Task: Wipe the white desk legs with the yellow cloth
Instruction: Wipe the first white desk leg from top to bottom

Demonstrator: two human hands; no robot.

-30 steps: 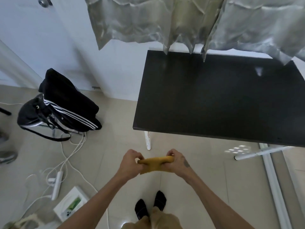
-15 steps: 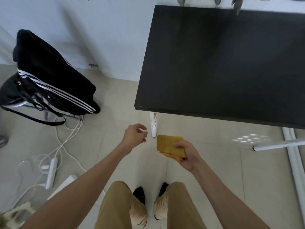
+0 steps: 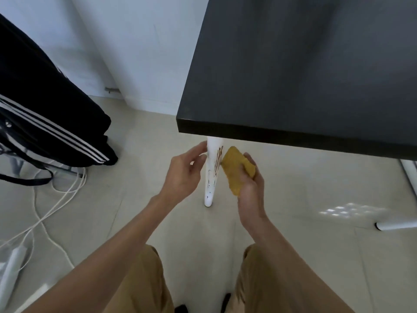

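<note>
We saw the right hand (image 3: 249,193) gripping the folded yellow cloth (image 3: 237,169), fingers curled round its far side and the thumb side beneath, so that the cloth's broad face turned toward the white desk leg (image 3: 211,177). The cloth's left edge met the leg's right side near the top, just under the near left corner of the black desk top (image 3: 293,68). Brown streaks and small dark marks ran down that leg (image 3: 217,159); its rounded foot stood on the pale tiled floor (image 3: 140,168).

The left hand (image 3: 184,172) was on the leg's other side, fingers spread and loosely curved, holding nothing. Its fingertips (image 3: 203,146) reached the leg's upper left side; we could not tell whether they pressed it or only brushed it.

A second white leg (image 3: 394,225) showed at the right, well apart from the first, beneath the near edge of the desk. Left of the desk, a black garment with white stripes (image 3: 49,105) hung over something we could not make out, with white cables (image 3: 56,199) trailing on the floor below it. At the bottom we saw tan trousers (image 3: 144,285) on both knees.
</note>
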